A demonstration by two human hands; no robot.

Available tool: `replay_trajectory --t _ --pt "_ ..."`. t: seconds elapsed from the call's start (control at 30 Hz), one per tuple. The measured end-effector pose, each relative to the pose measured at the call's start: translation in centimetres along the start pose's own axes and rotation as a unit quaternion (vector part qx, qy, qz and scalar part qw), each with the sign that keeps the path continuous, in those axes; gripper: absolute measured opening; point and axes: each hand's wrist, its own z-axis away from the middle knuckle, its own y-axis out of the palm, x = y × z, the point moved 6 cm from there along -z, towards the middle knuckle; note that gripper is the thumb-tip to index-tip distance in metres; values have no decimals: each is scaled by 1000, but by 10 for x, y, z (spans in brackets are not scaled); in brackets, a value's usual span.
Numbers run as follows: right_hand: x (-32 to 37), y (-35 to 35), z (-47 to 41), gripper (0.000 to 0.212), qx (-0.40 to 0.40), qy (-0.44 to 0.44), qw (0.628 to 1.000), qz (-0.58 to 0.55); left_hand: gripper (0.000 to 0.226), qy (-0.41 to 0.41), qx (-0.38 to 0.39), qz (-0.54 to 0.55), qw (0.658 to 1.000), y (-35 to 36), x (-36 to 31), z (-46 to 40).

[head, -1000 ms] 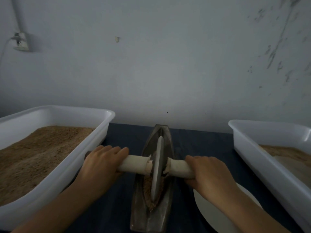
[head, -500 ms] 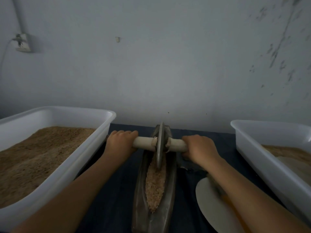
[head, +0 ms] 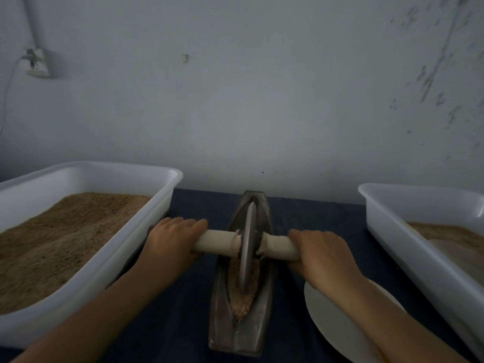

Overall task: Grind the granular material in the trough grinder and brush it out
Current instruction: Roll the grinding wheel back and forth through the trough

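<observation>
The left hand [head: 171, 238] and right hand [head: 320, 254] grip the white axle handles [head: 216, 243] of the grey metal grinding wheel [head: 247, 244] – probably heavy, stiff – in the dark boat-shaped trough [head: 242, 334].

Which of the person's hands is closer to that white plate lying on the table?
The right hand. It holds the roller handle just above the white plate, its forearm crossing over it. The left hand holds the other handle end, across the trough grinder.
</observation>
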Motion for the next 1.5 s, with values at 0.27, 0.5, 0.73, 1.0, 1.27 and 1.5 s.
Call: replay_trajectory --t 0.27,0.5,0.73,1.0,1.27,1.5 --pt "5 -6 11 21 20 -11 1000 -8 50 40 -33 -1 999 -12 -5 9" --pt "-13 7 -31 26 5 25 1000 -1 28 -43 7 -43 998 23 11 -32" --pt "-24 16 -60 26 0 42 999 16 27 -80 10 -90 993 41 21 -63" --pt "-13 15 -34 24 -24 19 999 18 31 -45 -24 -52 997 18 7 -25" --pt "1 -5 11 24 -3 8 1000 -22 54 20 -30 -27 999 -19 -11 10" --pt "8 -19 14 28 -25 -6 1000 2 53 32 -31 -18 999 -18 -9 10"
